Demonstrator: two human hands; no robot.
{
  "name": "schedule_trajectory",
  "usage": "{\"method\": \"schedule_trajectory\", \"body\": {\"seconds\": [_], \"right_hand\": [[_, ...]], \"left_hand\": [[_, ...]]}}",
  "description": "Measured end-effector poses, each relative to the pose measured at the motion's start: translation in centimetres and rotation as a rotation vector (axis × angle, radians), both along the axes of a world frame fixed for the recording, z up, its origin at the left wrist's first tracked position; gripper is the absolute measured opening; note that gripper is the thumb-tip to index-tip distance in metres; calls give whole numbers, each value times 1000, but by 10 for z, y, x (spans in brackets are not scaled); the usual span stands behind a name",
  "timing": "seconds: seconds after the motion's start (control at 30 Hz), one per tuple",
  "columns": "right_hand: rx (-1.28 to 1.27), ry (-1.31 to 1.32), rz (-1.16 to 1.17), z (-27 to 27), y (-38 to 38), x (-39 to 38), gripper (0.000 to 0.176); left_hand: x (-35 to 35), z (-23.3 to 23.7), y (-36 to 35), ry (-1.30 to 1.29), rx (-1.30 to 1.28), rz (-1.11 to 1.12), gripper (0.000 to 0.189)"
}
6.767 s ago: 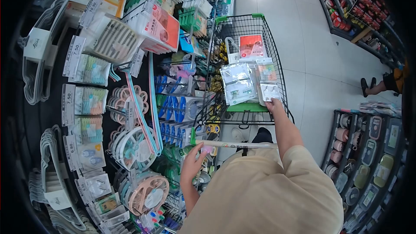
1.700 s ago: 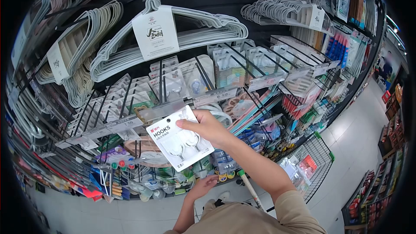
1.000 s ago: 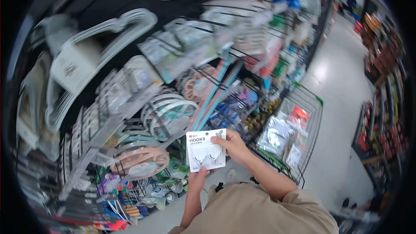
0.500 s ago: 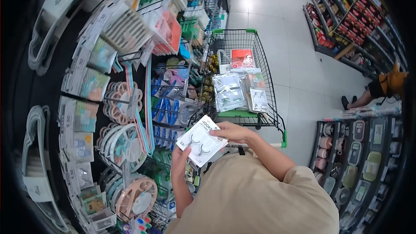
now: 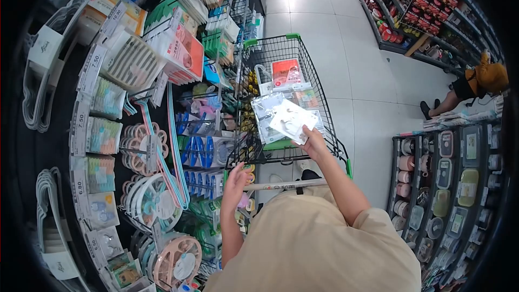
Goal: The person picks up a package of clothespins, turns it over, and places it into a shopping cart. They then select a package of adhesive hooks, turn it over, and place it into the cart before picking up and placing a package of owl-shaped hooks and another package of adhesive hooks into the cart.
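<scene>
Right hand (image 5: 315, 139): reaching forward over the basket of the cart; its grip is pinching the lower corner of the white hook card (image 5: 292, 120) between thumb and fingers, closed only as far as the thin card needs.
White hook card: hanging face-up in the air just above the goods in the basket, tilted, and touching nothing but the right hand; being held by one corner is leaving its printed face open to view.
Left hand (image 5: 236, 176): resting at the left end of the cart handle (image 5: 292, 185), its grip loose with the fingers lifted, holding nothing; whether the palm is pressing on the bar cannot be told.
Shopping cart (image 5: 246, 103): standing just beside the shelving, directly ahead of the person, so that the basket is lying within one arm's reach.
Cart contents: a clear packet (image 5: 266, 121) and a red packet (image 5: 286, 71) are lying flat, one behind the other.
Peg display (image 5: 108, 103): carrying carded goods and price tags, with plastic hangers (image 5: 38, 97) at its far left.
Other person (image 5: 481, 81): crouching well apart, across the tiled floor (image 5: 373, 108).
</scene>
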State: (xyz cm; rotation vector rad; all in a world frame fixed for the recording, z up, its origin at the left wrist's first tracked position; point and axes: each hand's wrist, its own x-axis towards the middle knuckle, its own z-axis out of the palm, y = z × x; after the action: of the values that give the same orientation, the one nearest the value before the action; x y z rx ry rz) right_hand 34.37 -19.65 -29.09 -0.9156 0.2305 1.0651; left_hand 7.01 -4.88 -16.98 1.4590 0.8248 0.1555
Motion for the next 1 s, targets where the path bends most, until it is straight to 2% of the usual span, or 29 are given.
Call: {"method": "schedule_trajectory", "body": {"seconds": [0.07, 0.17, 0.27, 0.37, 0.47, 0.57, 1.0], "right_hand": [[-5, 162, -200, -30, -2, 12, 31], [-32, 341, -299, -98, -8, 32, 35], [-66, 462, -399, -136, -9, 43, 38], [-56, 509, -549, -139, -4, 45, 40], [-18, 591, -611, -172, -9, 50, 40], [-25, 565, -631, -198, -13, 52, 41], [-3, 530, -837, -213, 10, 43, 36]], "left_hand": [[-5, -3, -1, 3, -19, 30, 46], [-13, -4, -3, 15, -29, 83, 47], [-24, -3, -7, 32, -24, 133, 49], [-32, -2, -13, 65, -36, 181, 48], [-38, -2, -18, 96, -59, 215, 47], [-41, 0, -24, 116, -73, 224, 47], [-29, -2, -36, 159, -125, 214, 45]]}}
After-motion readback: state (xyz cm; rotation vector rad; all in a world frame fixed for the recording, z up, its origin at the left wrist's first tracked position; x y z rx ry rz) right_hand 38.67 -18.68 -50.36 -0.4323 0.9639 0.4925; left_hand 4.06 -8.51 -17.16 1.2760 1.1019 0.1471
